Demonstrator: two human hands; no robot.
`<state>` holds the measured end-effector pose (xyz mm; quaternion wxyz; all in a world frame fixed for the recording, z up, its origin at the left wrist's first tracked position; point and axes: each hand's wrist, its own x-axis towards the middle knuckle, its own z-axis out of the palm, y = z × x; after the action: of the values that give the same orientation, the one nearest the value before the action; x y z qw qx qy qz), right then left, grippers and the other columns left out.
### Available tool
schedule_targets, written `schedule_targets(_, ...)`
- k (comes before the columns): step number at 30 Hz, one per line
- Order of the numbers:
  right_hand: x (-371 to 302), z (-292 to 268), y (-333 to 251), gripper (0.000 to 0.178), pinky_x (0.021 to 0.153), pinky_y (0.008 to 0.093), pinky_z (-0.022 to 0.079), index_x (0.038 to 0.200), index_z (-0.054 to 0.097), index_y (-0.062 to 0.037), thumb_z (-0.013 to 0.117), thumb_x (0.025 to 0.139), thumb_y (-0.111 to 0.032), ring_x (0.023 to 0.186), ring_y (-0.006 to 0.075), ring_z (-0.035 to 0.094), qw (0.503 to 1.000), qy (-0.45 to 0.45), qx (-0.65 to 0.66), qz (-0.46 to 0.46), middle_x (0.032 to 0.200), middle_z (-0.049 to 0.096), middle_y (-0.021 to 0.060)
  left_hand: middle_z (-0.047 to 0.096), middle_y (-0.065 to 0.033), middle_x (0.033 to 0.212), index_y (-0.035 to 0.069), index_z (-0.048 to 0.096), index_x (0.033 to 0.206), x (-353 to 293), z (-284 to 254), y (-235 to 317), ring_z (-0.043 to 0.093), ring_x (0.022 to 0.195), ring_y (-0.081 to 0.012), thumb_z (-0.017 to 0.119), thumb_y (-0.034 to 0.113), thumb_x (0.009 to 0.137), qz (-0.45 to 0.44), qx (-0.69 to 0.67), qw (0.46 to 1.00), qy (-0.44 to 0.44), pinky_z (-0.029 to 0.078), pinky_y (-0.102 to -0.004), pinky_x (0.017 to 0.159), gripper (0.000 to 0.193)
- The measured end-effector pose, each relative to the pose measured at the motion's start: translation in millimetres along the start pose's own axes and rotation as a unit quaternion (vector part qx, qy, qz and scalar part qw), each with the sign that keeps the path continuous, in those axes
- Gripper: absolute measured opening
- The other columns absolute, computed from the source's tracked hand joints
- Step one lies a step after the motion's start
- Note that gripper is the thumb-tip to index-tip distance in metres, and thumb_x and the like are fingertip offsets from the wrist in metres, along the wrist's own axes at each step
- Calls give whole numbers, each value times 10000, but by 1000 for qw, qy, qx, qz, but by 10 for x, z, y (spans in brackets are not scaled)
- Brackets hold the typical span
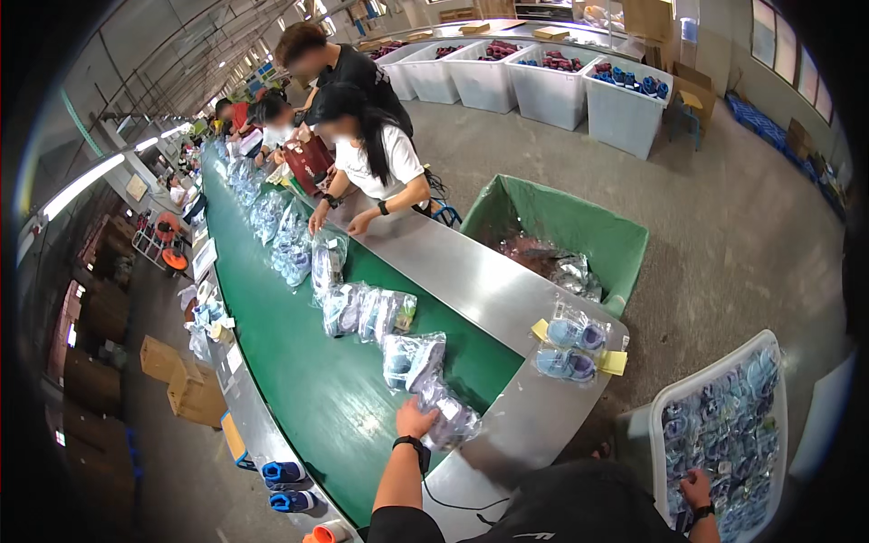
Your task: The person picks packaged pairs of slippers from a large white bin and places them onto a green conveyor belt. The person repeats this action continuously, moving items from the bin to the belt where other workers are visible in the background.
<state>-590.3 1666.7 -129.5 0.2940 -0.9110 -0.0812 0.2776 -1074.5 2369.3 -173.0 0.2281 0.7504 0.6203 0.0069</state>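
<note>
My left hand [417, 422] reaches over the green conveyor belt [299, 362]. Its fingers are closed on the edge of a clear plastic bag of purple-grey shoes [451, 414] at the belt's near end. Touching that bag is another bagged pair in light blue and lilac [413, 360]. Off to the right, my right hand [696, 490] is low over a white plastic bin [658, 452] filled with rows of bagged blue shoes [724, 425]. Its fingers look curled against the bags, and what they hold is hidden.
More bagged shoes [342, 309] line the belt. A bagged light-blue pair [570, 348] with yellow paper lies on the metal ledge [489, 281]. Beyond stands a green bin [579, 208]. A person in a white shirt [389, 167] works across the belt. Dark-blue shoes [291, 500] sit at left.
</note>
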Motion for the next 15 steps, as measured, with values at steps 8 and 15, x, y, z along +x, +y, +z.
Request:
schedule_targets(8, 13, -38, -519, 341, 660, 334, 546, 1085, 662, 37, 723, 791, -126, 717, 170, 678, 996, -79, 32, -2, 825, 708, 95, 689, -227, 1170, -65, 600, 1280, -358, 65, 157, 683, 1047, -345, 873, 492, 670, -135, -208, 968, -26, 531, -404, 919, 870)
schedule_targets(15, 202, 154, -808, 350, 733, 335, 556, 1101, 666, 25, 745, 796, -127, 792, 189, 690, 991, -75, -56, -93, 879, 722, 109, 534, -165, 1176, 45, 522, 1192, -1580, -144, 946, 583, 1038, -336, 856, 91, 669, 84, -213, 936, 269, 513, -420, 841, 622)
